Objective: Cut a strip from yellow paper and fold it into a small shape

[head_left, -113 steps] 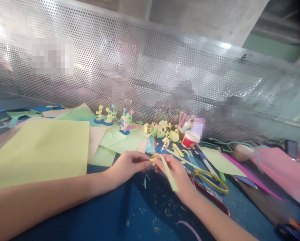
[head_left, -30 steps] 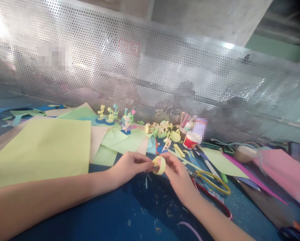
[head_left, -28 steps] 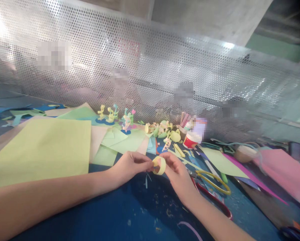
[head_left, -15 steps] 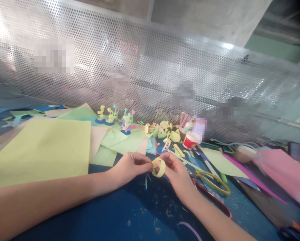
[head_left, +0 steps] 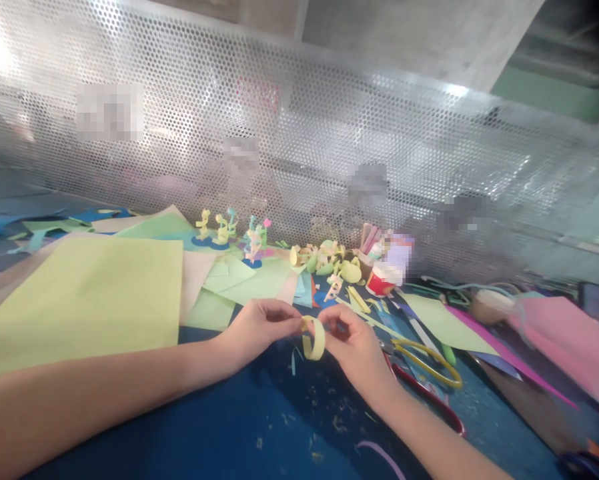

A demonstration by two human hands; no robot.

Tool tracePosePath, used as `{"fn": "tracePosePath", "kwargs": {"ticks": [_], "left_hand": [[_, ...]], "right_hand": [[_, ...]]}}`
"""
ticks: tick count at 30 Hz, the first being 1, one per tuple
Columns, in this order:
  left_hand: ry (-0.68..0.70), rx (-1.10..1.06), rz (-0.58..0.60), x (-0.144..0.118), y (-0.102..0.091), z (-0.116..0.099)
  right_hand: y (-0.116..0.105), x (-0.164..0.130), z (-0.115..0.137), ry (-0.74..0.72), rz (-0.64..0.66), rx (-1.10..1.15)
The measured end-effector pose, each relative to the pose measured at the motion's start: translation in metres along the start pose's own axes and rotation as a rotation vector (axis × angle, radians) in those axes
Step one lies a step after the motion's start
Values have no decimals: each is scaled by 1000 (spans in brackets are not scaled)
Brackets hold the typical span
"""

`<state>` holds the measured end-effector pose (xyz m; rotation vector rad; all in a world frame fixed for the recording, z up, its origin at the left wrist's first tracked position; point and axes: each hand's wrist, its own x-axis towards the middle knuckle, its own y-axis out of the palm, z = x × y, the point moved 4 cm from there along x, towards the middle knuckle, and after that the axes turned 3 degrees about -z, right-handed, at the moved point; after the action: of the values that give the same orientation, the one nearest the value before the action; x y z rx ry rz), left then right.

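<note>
From my remote seat I am looking across a blue worktop strewn with craft paper. At far left a large pale green sheet is lying flat and uncut, with smaller green offcuts overlapping its right edge. Behind those, along the perforated metal screen, a row of small finished paper figures is standing on blue discs, which I am reading as work already done.

At centre, the left hand is pinching one end of a yellow paper strip, thumb and forefinger closed on it. The strip is hanging between the two hands just above the worktop, curled into an open loop (its ends do not look joined, though the blur makes this hard to judge). The right hand is closing its fingertips on the other end, right beside the left.

I am judging the piece as midway: the strip is cut and curled, but the loop is not yet fastened and is not attached to anything.

Further right, more loose curled pieces are piling up by a red-and-white glue pot. Yellow-handled scissors are lying just beside the right wrist, untouched, and pink sheets are filling the far right edge.
</note>
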<state>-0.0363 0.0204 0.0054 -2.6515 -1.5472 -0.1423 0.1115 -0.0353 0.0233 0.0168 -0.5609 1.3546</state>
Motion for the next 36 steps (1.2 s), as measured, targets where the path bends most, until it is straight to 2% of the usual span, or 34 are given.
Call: {"fn": "tracePosePath", "kwargs": {"ticks": [4,10,15,19,24,32,36], "left_hand": [[-14,-12,-19,1,-1,-1],[-11,-17,3,0,0,1],[55,51,34,0,2,1],[100,105,17,1,1,0],[88,105,15,-1,0,0],[58,49,5,-1,0,-3],[50,-3,74,-2,3,-3]], "right_hand": [[1,-1,6,-93,15,-123],[-1,-2,4,-92,-9,-175],[-1,0,4,-105,-13,-197],[-2,0,4,-68,-22,-172],[-3,2,-2,-8,-13,-145],[0,1,-6,133,2,26],[2,-1,-6,237,-9,109]]}}
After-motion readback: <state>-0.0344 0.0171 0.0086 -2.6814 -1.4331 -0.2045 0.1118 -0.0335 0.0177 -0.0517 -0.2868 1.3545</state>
